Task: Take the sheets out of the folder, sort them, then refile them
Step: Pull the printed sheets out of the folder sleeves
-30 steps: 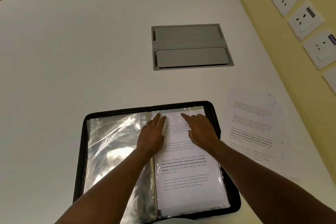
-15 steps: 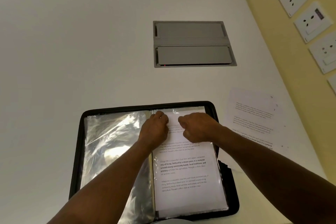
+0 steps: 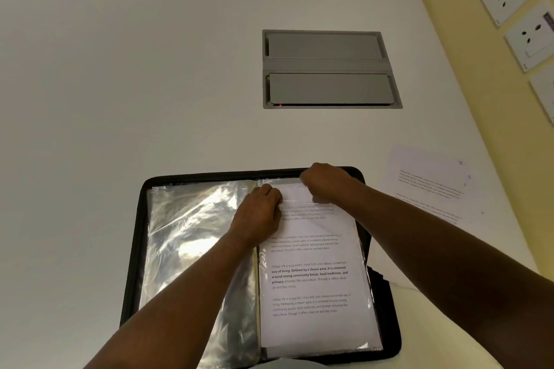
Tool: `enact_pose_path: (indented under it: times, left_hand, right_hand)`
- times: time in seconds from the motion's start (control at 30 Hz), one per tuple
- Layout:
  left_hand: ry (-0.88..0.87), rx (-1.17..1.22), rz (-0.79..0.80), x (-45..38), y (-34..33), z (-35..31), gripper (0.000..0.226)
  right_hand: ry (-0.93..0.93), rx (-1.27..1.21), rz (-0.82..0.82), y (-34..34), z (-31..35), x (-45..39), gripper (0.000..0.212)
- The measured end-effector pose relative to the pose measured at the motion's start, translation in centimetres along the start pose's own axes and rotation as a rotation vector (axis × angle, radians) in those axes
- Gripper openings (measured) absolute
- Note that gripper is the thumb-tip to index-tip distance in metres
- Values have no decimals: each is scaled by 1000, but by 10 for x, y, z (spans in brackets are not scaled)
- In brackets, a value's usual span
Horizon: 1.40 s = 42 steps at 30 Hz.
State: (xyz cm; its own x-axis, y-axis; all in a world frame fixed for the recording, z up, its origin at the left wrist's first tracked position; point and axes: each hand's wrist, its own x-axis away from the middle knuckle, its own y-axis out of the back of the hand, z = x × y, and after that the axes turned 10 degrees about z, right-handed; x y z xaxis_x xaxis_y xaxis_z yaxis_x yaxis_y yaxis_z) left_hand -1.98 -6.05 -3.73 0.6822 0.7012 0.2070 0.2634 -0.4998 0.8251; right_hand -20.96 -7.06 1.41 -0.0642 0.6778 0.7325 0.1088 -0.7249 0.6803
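The sheet [image 3: 311,278] reads "Village life is a peaceful"; left hand [image 3: 260,210] and right hand [image 3: 325,181] fingers curl, pinching its top edge.

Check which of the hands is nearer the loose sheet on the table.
Right. The right hand is at the folder's top edge, closer to the loose sheet; the left hand sits by the spine, farther away.

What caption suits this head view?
Both hands, left hand and right hand, grip the top of a sleeved sheet in an open folder.
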Motion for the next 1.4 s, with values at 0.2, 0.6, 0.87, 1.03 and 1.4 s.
enact_pose_path:
  times: [0.2,0.6,0.87,1.03,1.4]
  left_hand:
    - [7,38,-20,-2,-1,0,16]
    - [-8,68,-57,-5,1,-5,22]
    - [-18,66,-14,-9,3,-6,26]
    - [-19,26,19,-11,2,-10,29]
    - [-9,-12,195,-25,-9,-29,41]
  right_hand:
    - [-35,82,-76,1,0,0,15]
    - [-154,-205,-273,87,-34,7,11]
    - [-141,-378,-574,180,-72,76,11]
    - [-140,-551,-885,198,-102,133,20]
    - [-179,-1020,-877,106,-213,183,26]
